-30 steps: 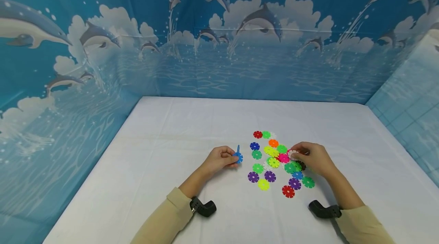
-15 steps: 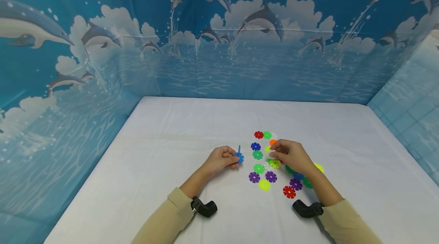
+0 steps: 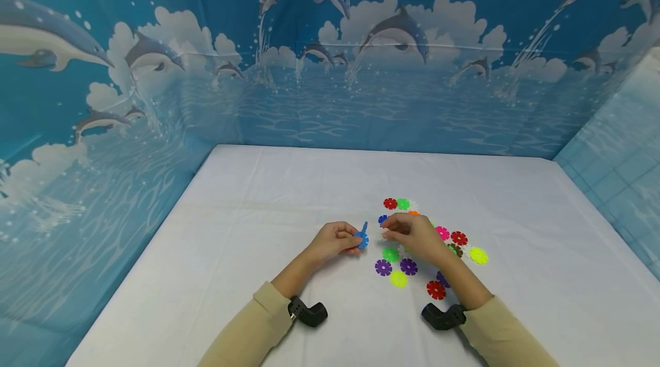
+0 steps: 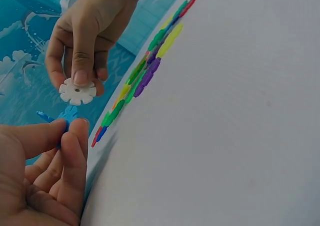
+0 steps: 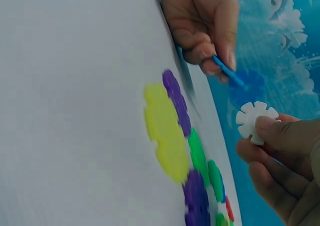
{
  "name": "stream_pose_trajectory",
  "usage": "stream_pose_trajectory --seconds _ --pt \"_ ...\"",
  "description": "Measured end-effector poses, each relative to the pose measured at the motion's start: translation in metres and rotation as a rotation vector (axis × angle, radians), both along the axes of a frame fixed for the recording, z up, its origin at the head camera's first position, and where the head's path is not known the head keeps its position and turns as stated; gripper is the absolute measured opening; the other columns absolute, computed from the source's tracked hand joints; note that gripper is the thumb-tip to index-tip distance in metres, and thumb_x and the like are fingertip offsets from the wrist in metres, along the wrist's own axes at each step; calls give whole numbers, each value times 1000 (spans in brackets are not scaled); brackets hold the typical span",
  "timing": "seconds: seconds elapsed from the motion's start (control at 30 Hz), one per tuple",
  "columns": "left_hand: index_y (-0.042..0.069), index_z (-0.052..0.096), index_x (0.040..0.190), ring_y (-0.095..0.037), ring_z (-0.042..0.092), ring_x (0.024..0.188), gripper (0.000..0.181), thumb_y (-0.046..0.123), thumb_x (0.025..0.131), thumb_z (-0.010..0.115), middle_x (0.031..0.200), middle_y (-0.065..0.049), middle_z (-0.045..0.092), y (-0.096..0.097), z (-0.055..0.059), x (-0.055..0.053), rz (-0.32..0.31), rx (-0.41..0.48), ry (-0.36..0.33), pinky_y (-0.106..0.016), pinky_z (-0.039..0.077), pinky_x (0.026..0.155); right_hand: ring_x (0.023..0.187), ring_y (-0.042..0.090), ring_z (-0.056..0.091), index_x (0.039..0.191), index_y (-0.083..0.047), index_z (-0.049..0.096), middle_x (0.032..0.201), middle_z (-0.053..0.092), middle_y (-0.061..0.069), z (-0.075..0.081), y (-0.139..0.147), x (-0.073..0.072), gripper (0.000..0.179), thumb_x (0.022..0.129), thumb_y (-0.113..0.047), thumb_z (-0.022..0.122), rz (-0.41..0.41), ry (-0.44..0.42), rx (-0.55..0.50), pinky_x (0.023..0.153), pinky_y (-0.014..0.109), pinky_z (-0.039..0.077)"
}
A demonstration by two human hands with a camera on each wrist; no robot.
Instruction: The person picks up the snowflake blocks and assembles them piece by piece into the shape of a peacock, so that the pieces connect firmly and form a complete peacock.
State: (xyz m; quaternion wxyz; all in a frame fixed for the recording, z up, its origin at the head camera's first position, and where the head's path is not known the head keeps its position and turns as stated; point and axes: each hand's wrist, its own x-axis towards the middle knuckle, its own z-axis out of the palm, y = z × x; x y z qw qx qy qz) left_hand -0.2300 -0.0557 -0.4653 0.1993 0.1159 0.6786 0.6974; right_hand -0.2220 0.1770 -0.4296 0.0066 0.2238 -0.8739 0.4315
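Observation:
My left hand [image 3: 335,240] pinches two blue notched snowflake discs [image 5: 251,85] joined at an angle, one seen edge-on in the right wrist view. Between the thumb and fingers of my right hand [image 3: 420,239] is a white notched disc [image 4: 78,92], held just off the table. In the left wrist view the white disc hovers close above the blue discs; whether their rims touch I cannot tell. Below my right hand lie loose discs, among them a yellow disc [image 3: 399,279] and a purple disc [image 3: 383,267]. The right hand and forearm hide part of the spread.
Several more discs lie flat around the right forearm, including a red disc [image 3: 435,289] near the front and a yellow disc [image 3: 478,256] to the right. White cloth covers the table [image 3: 268,189]. A dolphin-printed curtain [image 3: 330,98] stands behind and at both sides.
My right hand has carried the white disc leftward from the right side of the spread to beside the blue discs. The left hand has stayed nearly in place, its blue discs turned slightly.

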Motion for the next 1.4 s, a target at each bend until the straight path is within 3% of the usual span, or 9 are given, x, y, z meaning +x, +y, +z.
stream_pose_trajectory --seconds 0.3,0.63,0.8,1.07,1.27,1.4 --pt "-12 57 105 -11 66 68 14 -3 95 59 72 -1 63 1 -1 2 -20 3 32 -21 55 67 79 14 66 92 -10 73 86 70 -1 -3 -18 8 6 87 -5 73 35 115 54 72 28 56" --pt "-15 54 101 -12 67 67 10 -8 94 56 70 -1 62 0 -3 2 -43 14 102 -23 55 67 77 15 67 84 -10 71 82 70 -3 -8 -27 12 17 79 6 76 84 420 66 70 33 57" --pt "-14 55 97 -13 67 66 6 -10 93 57 73 -5 65 0 -4 2 -53 8 115 -27 57 69 75 15 68 82 -11 70 81 70 -2 -13 -30 13 21 77 8 77 94 521 102 69 32 57" --pt "-13 54 100 -18 70 70 8 -8 94 57 76 -10 67 -2 -3 1 -79 -12 125 -32 57 73 75 14 68 82 -10 71 81 71 -1 -15 -29 11 18 79 6 77 110 521 91 69 32 57" --pt "-9 51 103 -27 71 82 15 -9 91 60 85 -20 69 -1 -1 3 -111 7 106 -33 56 80 87 18 67 92 -10 73 90 71 -1 -10 -26 12 12 84 -1 75 75 378 107 78 37 56" --pt "-8 51 102 -28 71 86 15 -7 91 62 89 -23 69 0 0 4 -84 -31 138 -31 55 82 98 24 66 104 -7 73 102 71 2 -7 -21 14 21 83 -4 77 39 281 100 84 43 54"
